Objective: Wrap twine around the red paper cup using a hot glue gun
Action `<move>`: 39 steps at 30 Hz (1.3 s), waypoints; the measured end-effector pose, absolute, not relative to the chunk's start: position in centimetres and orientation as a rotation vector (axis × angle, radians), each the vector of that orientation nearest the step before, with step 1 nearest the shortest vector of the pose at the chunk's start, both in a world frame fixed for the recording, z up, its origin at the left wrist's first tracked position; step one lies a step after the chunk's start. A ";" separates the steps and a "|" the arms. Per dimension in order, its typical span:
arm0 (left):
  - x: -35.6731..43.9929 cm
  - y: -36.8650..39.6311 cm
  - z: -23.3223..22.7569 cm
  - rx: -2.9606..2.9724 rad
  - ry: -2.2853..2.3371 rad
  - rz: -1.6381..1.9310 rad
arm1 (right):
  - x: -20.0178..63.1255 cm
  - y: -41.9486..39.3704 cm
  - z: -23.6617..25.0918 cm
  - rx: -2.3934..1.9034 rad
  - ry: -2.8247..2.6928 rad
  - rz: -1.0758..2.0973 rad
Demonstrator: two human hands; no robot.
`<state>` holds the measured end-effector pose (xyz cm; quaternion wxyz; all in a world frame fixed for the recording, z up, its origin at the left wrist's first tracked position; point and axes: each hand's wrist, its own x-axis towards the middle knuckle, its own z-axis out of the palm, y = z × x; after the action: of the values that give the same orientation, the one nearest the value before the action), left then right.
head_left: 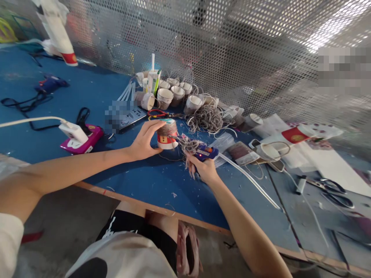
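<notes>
My left hand (145, 142) is wrapped round a paper cup (168, 142), thumb below and fingers over its top end. The cup has a red and white band, and brown cord is wound round its upper part. In my right hand (205, 169) is a blue hot glue gun (205, 151), its nozzle end pointing left at the cup. A clear glue stick (249, 179) sticks out behind the gun. A tangle of grey-brown cord (189, 146) hangs over the gun's front and my right fingers, hiding the nozzle tip.
Several cord-wrapped cups (165, 98) and a cord heap (207, 119) stand behind my hands. A phone (127, 117) and a pink power strip (82, 139) lie to the left. A second glue gun (51, 84) rests farther left. Scissors (333, 191) lie right. A perforated metal screen (232, 58) rises behind.
</notes>
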<state>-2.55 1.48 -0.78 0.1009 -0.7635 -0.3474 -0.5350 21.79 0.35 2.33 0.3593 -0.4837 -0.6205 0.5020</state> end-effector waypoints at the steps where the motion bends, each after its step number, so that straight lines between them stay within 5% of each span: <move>1: -2.5 1.5 -0.8 -2.254 -1.033 -1.572 | 21.8 0.4 2.3 -1.248 -1.605 1.293; 39: -2.7 1.7 -0.9 -2.258 -1.101 -1.584 | 21.8 0.3 2.9 -1.273 -1.535 1.211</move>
<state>-2.70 1.67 -0.85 0.0857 -0.7576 -0.3692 -0.5314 21.80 0.34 2.95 0.3933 -0.5018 -0.6047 0.4772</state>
